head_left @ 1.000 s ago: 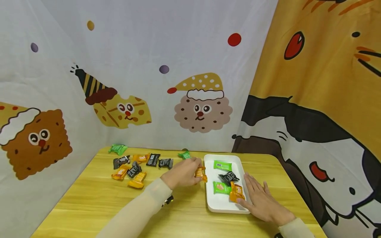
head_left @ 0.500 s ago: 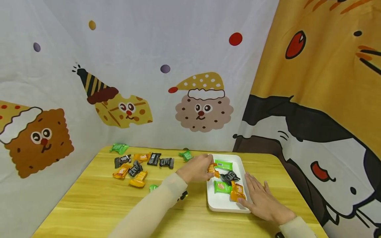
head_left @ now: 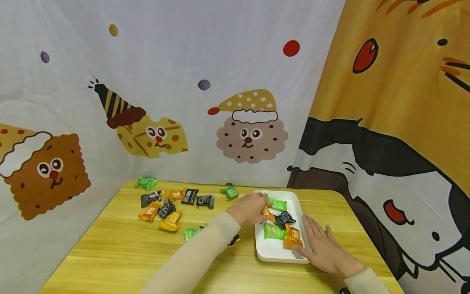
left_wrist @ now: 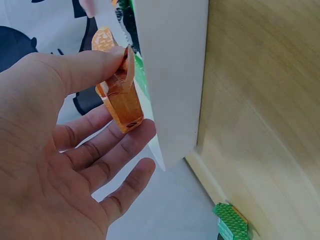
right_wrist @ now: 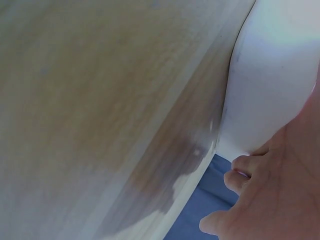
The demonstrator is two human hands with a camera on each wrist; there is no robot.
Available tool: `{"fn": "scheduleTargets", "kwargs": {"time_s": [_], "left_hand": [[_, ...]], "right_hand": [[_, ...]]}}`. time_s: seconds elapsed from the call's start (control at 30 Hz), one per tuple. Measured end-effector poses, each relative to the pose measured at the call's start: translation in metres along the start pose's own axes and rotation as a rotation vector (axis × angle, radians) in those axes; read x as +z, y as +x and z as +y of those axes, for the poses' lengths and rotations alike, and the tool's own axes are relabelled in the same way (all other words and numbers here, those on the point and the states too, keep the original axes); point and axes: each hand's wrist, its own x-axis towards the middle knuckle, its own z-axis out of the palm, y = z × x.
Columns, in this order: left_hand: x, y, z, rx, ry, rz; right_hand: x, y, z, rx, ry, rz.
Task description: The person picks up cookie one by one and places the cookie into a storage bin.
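Between thumb and fingers, my left hand (head_left: 249, 209) pinches an orange-wrapped candy (left_wrist: 122, 105) over the left side of the white tray (head_left: 273, 254). Inside the tray lie a green packet (head_left: 278, 204) at the back, a black packet (head_left: 284, 219) in the middle, and a green packet (head_left: 274, 231) beside an orange packet (head_left: 292, 237) nearer the front. My right hand (head_left: 324, 250) rests against the tray's right side, its fingers straight and its thumb at the rim. The right wrist view shows the tray's outer wall (right_wrist: 270, 85) next to that hand.
Several wrapped candies lie at the table's left, among them a black one (head_left: 166, 208) and an orange one (head_left: 170, 221). One green candy (head_left: 229, 192) sits behind the left hand, another green candy (head_left: 191, 234) by the left sleeve. A patterned curtain (head_left: 165, 49) hangs behind the table.
My left hand has carried the orange candy rightward from beside the tray to over its left part. The green candy by the sleeve has come into sight. My right hand has stayed put.
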Motion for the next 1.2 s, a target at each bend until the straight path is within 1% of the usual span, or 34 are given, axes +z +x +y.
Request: {"fn": "scheduleTargets", "kwargs": {"time_s": [0.1,0.2,0.3,0.37,0.47,0.63,1.0,1.2], "left_hand": [[0.0016,0.0012,0.0013,-0.001,0.032,-0.016],[0.0021,0.001,0.0032,0.002,0.052,-0.023],[0.0019,0.0003,0.0052,0.007,0.059,-0.028],[0.002,-0.0002,0.0064,0.011,0.064,-0.033],[0.0026,-0.0005,0.0077,0.018,0.09,-0.04],[0.0043,-0.0006,0.0082,0.015,0.133,-0.045],[0.0027,-0.0003,0.0089,0.007,0.127,-0.055],[0.0001,-0.0028,0.0078,0.01,0.13,-0.044]], "right_hand": [[0.0011,-0.0006,0.0014,-0.014,0.033,0.017],[0.0023,-0.0004,0.0025,-0.031,0.036,0.037],[0.0022,0.0003,0.0025,-0.014,0.035,0.015],[0.0011,0.0008,0.0014,-0.003,0.01,-0.005],[-0.0005,0.0005,-0.0007,0.007,-0.003,-0.027],[-0.0017,-0.0008,-0.0018,-0.006,-0.002,-0.017],[0.0003,-0.0005,-0.0007,-0.005,0.006,-0.002],[-0.0009,-0.001,-0.0013,-0.009,-0.002,-0.004]]}}
